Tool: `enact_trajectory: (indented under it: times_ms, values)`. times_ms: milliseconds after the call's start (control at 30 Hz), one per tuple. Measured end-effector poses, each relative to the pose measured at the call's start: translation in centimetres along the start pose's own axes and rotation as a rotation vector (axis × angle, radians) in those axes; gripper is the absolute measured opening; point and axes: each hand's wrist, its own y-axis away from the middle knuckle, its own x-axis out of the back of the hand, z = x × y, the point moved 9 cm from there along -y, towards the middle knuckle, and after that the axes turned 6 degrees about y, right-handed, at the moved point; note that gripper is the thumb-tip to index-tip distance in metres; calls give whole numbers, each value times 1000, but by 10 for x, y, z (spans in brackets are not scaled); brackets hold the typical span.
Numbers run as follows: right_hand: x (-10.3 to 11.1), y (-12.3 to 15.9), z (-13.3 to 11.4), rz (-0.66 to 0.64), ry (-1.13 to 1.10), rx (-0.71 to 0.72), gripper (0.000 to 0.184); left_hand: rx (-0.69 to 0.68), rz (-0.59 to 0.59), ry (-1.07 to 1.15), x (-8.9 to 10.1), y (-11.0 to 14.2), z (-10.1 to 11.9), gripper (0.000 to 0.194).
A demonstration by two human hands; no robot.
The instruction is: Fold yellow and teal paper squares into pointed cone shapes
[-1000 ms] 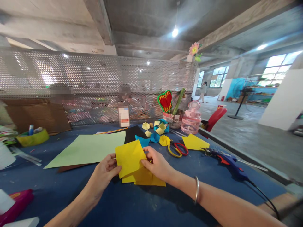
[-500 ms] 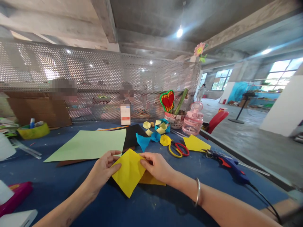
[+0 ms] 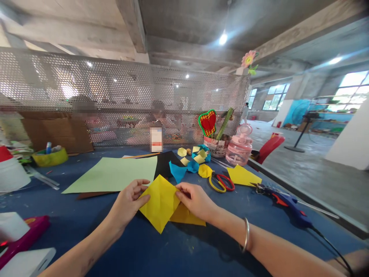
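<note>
A creased yellow paper square (image 3: 160, 204) is held up cornerwise, one corner pointing at me. My left hand (image 3: 131, 200) pinches its left corner between thumb and fingers. On the right corner, my right hand (image 3: 193, 198) has thumb and forefinger closed. Under and behind it, more yellow paper (image 3: 188, 217) lies on the table, partly covered. Beyond my hands are a blue paper piece (image 3: 178, 172), a folded yellow paper shape (image 3: 205, 171) and scissors (image 3: 221, 182) with one yellow and one red handle.
A pale green sheet (image 3: 115, 174) lies left over dark sheets. At right are another yellow sheet (image 3: 243, 175), a blue corded tool (image 3: 288, 206) and a pink bottle (image 3: 239, 148). A phone (image 3: 156, 139) stands before the perforated screen (image 3: 121, 84). A magenta object (image 3: 31, 234) sits at near left.
The yellow square has been turned from edge-on-top to corner-on-top, both hands keeping hold at its sides. The view has shifted slightly, moving the table things rightward.
</note>
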Motion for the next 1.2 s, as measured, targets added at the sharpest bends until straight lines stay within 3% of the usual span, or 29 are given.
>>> enact_trajectory:
  times_ms: [267, 533, 733, 933, 1067, 1133, 1200]
  values:
    - [12, -6, 4, 51, -21, -19, 18, -19, 32, -26, -2, 4, 8, 47]
    - [30, -16, 25, 65, 44, -67, 22, -40, 81, -76, 2, 2, 8, 42]
    - [45, -34, 52, 139, 102, -182, 25, -50, 115, -93, 9, -1, 5, 41]
    - [34, -65, 72, 104, 137, -237, 24, -76, 99, -104, 7, -2, 6, 38]
    - [30, -68, 63, 175, 157, -181, 24, -106, 100, -121, 9, -2, 7, 35]
    - [37, -64, 50, 257, 177, -118, 19, -120, 98, -127, 11, -4, 7, 35]
    - [46, -55, 30, 348, 206, -37, 26, -141, 104, -135, 14, -6, 8, 34]
